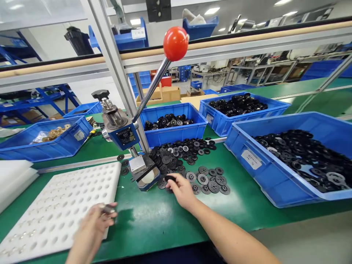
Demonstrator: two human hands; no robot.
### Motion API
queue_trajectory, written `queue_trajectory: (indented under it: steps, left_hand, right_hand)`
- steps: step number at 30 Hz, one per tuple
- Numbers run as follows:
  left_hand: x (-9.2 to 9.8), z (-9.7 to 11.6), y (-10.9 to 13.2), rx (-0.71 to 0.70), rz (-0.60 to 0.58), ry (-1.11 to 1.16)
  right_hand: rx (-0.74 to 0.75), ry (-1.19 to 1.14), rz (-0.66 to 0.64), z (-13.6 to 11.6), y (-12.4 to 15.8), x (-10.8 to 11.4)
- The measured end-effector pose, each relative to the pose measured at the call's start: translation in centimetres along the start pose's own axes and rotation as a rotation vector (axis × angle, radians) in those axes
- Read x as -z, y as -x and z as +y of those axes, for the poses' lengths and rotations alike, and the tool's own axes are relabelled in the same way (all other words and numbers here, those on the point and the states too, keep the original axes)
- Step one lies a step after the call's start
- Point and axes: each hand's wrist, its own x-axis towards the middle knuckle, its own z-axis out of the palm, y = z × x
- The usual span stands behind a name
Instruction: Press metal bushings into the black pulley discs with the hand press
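Head cam caught you at the green mat (154, 216) beside the blue press (125, 135) with its glossy red knob (175, 43). Your right hand (182, 190) had fingers pinched on a flat black disc (169, 178), right by the toothed round discs (178, 154) piled loose. Your left hand (92, 227), blurry, gripped a small grey part (108, 209) over the white foam tray (55, 209) full of round holes.

A factory assembly line is showing here: a green-matted surface (154, 220) is carrying a lever press (129, 139) with a red knob, blue bins (277, 179) of black discs are sitting beyond the hands, and shelving (more workbenches too) is stretching behind.
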Motion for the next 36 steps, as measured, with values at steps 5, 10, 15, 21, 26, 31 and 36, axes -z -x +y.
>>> queue_trajectory:
  steps: [5,10,15,21,26,31,36]
  left_hand:
    - [-9.6,0.8,5.2,-0.164,-0.416,-0.032]
    - [-11.7,0.3,5.5,-0.371,-0.495,-0.199]
    - [-11.5,-0.6,5.3,-0.408,-0.465,-0.246]
    - [-11.8,-2.1,5.4,-0.373,-0.487,-0.225]
    - [-11.7,-2.8,5.2,-0.276,-0.504,-0.141]
    - [-11.6,-2.3,4.9,-0.165,-0.457,-0.023]
    - [-11.5,-1.1,4.7,-0.067,-0.401,0.121]
  right_hand:
    - [0.247,0.259,-0.347,-0.8,2.3,-2.1]
    - [0.283,0.268,-0.362,-1.0,2.3,-2.5]
    - [0.342,0.326,-0.43,-0.5,2.2,-2.5]
    - [0.444,0.397,-0.506,1.0,2.9,-2.5]
    - [0.582,0.484,-0.645,0.8,3.6,-2.7]
    - [0.623,0.538,-0.524,-0.8,2.5,-1.9]
    - [0.31,0.789,-0.088,-0.4,-2.0,1.7]
